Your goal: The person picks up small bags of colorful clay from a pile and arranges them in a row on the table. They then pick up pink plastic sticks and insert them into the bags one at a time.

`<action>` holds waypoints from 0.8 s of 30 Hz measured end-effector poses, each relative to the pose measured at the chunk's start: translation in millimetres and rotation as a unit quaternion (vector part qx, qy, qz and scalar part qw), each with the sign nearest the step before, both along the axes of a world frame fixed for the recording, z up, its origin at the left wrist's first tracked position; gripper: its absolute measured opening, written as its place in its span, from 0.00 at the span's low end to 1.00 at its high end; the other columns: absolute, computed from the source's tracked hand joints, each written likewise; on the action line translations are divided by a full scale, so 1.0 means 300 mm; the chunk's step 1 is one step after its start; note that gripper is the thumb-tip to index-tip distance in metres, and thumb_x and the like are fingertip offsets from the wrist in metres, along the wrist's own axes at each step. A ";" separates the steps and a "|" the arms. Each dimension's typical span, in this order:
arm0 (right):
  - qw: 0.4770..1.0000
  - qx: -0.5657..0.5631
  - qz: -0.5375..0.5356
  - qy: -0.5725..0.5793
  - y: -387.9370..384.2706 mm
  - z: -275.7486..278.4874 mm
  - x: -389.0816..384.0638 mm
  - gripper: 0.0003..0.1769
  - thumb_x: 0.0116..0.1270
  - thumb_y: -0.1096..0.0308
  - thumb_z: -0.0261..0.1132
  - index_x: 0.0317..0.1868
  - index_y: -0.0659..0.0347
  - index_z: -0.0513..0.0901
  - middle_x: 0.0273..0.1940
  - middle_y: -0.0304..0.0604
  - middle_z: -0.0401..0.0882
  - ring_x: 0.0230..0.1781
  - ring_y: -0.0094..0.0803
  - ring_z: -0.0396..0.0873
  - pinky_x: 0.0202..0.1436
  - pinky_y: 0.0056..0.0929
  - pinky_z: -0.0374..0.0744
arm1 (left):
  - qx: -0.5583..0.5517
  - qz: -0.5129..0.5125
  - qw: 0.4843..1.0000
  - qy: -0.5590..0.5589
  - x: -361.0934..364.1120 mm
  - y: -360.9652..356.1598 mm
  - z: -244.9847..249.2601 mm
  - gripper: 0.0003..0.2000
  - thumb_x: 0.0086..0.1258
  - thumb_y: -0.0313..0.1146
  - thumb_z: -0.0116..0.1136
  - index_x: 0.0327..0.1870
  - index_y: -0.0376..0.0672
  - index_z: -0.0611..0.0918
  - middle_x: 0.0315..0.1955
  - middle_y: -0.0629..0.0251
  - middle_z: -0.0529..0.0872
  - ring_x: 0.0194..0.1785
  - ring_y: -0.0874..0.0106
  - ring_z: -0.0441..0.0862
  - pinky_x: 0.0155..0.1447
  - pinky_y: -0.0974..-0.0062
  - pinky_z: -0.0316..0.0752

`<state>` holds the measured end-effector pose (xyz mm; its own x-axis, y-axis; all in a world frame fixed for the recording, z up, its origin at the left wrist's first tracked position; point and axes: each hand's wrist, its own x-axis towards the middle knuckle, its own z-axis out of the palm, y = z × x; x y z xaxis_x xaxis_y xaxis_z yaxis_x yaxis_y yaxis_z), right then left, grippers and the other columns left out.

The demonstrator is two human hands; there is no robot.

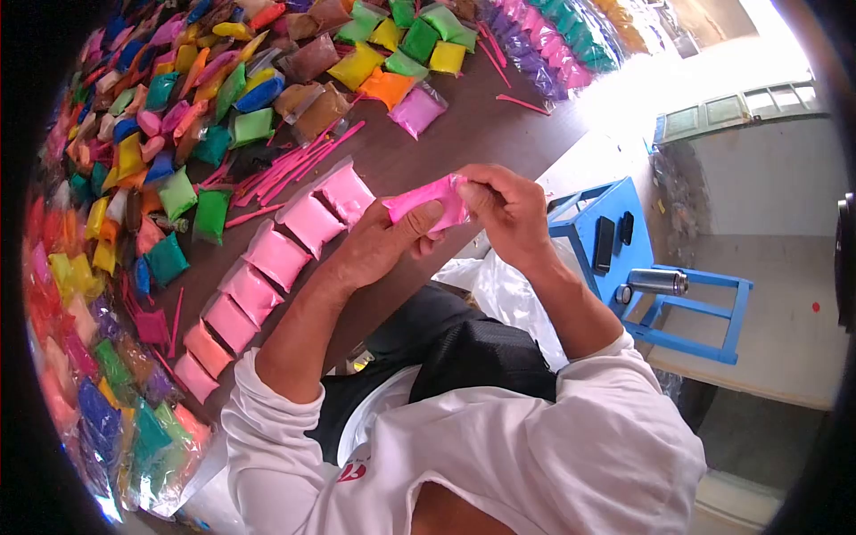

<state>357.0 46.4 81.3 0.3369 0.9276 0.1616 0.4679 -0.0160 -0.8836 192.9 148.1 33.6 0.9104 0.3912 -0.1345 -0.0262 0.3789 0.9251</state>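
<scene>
I see both hands raised over the near table edge, on one pink packet (426, 201). Left hand (379, 245) is clamped on its lower part, thumb pressed along it. Right hand (508, 209) pinches the upper end, fingertips closed on the plastic. The packet is held clear of the brown table (464, 134), just right of a diagonal row of pink packets (276, 259). Loose pink sticks (294, 165) lie beyond the row. Blue stool (624, 201) at right carries a metal flask (655, 282).

A packet (428, 201) sits between left hand (383, 241) and right hand (508, 209), over the table (464, 134) — packet row (276, 254) left, stool (617, 198) right.
</scene>
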 end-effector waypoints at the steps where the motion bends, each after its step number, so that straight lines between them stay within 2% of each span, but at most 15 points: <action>1: 0.999 0.012 -0.024 0.040 0.000 -0.014 0.002 0.07 0.69 0.74 0.63 0.45 0.66 0.83 0.30 0.37 0.80 0.29 0.20 0.77 0.32 0.21 0.75 | -0.004 0.000 1.000 -0.005 0.000 -0.001 0.002 0.20 0.73 0.53 0.54 0.37 0.42 0.83 0.28 0.73 0.81 0.32 0.81 0.77 0.36 0.80 0.73; 6: 0.955 0.051 -0.155 0.246 0.020 -0.053 0.126 0.09 0.70 0.70 0.62 0.46 0.65 0.82 0.28 0.36 0.78 0.23 0.19 0.74 0.27 0.21 0.74 | -0.054 0.000 0.998 -0.020 -0.017 0.018 -0.014 0.22 0.74 0.56 0.51 0.35 0.44 0.82 0.27 0.72 0.81 0.31 0.80 0.77 0.35 0.81 0.72; 9: 0.980 -0.058 -0.101 0.159 -0.074 0.031 0.168 0.11 0.70 0.65 0.63 0.45 0.65 0.83 0.28 0.35 0.78 0.23 0.18 0.74 0.27 0.19 0.73 | -0.031 0.004 0.999 -0.010 -0.015 0.010 -0.001 0.23 0.74 0.57 0.49 0.35 0.43 0.81 0.28 0.69 0.81 0.31 0.78 0.78 0.36 0.80 0.71; 10: 0.981 -0.127 -0.140 0.050 -0.114 0.038 0.193 0.11 0.66 0.64 0.66 0.40 0.64 0.85 0.27 0.39 0.79 0.25 0.24 0.77 0.30 0.23 0.75 | -0.026 0.003 1.000 -0.015 -0.016 0.011 0.003 0.24 0.74 0.57 0.49 0.35 0.43 0.81 0.28 0.69 0.81 0.31 0.78 0.77 0.36 0.80 0.71; 11: 0.976 -0.146 -0.138 -0.080 -0.144 0.036 0.217 0.10 0.64 0.64 0.67 0.38 0.64 0.86 0.28 0.41 0.80 0.26 0.27 0.78 0.31 0.25 0.76 | -0.021 0.002 1.000 -0.019 -0.016 0.011 0.005 0.24 0.74 0.57 0.48 0.35 0.42 0.81 0.27 0.69 0.81 0.31 0.78 0.77 0.36 0.80 0.71; 13: 0.917 -0.178 -0.128 -0.334 -0.202 0.006 0.273 0.08 0.61 0.66 0.69 0.35 0.62 0.87 0.31 0.46 0.82 0.29 0.32 0.80 0.35 0.29 0.78 | -0.018 0.006 1.000 -0.022 -0.012 0.008 0.005 0.24 0.74 0.58 0.48 0.35 0.42 0.81 0.27 0.69 0.81 0.31 0.78 0.77 0.36 0.80 0.71; 14: 0.859 -0.028 -0.110 -0.500 -0.234 -0.042 0.323 0.07 0.57 0.67 0.70 0.33 0.62 0.87 0.38 0.50 0.83 0.33 0.39 0.82 0.39 0.35 0.80 | -0.017 0.007 1.000 -0.023 -0.009 0.004 0.004 0.25 0.74 0.58 0.48 0.34 0.42 0.81 0.27 0.69 0.81 0.31 0.78 0.77 0.37 0.80 0.71; 17: 0.877 0.010 -0.177 -0.447 -0.233 -0.031 0.312 0.06 0.58 0.71 0.70 0.35 0.63 0.87 0.43 0.51 0.83 0.36 0.39 0.83 0.41 0.32 0.80 | -0.008 0.009 1.000 -0.014 -0.009 0.001 0.003 0.25 0.75 0.58 0.47 0.36 0.42 0.81 0.27 0.69 0.81 0.31 0.78 0.77 0.37 0.80 0.71; 18: 0.939 0.022 -0.172 -0.298 -0.204 -0.013 0.270 0.05 0.61 0.75 0.67 0.38 0.64 0.86 0.43 0.50 0.83 0.37 0.36 0.83 0.40 0.27 0.80 | -0.015 0.012 1.000 -0.018 -0.009 -0.001 0.000 0.24 0.74 0.58 0.48 0.35 0.43 0.81 0.28 0.70 0.81 0.31 0.79 0.77 0.37 0.80 0.71; 19: 0.967 -0.006 -0.161 -0.195 -0.186 -0.009 0.231 0.06 0.65 0.76 0.65 0.42 0.65 0.85 0.41 0.45 0.83 0.36 0.27 0.81 0.38 0.21 0.78 | -0.020 0.014 0.999 -0.023 -0.008 -0.002 -0.004 0.24 0.74 0.58 0.49 0.35 0.43 0.81 0.28 0.72 0.81 0.31 0.80 0.77 0.37 0.81 0.71; 21: 0.991 -0.061 -0.098 -0.062 -0.156 -0.024 0.176 0.09 0.69 0.71 0.64 0.45 0.66 0.84 0.36 0.39 0.82 0.34 0.19 0.77 0.37 0.19 0.76 | -0.026 0.015 0.999 -0.027 -0.005 0.000 -0.003 0.23 0.73 0.58 0.50 0.36 0.44 0.82 0.28 0.73 0.82 0.31 0.81 0.77 0.37 0.81 0.71; 24: 0.990 -0.072 -0.014 0.121 -0.085 -0.009 0.083 0.12 0.72 0.65 0.63 0.46 0.67 0.82 0.31 0.32 0.79 0.31 0.16 0.73 0.35 0.19 0.74 | -0.026 0.014 0.999 -0.018 -0.015 0.006 0.003 0.22 0.74 0.57 0.50 0.38 0.44 0.82 0.29 0.73 0.82 0.32 0.82 0.77 0.37 0.82 0.71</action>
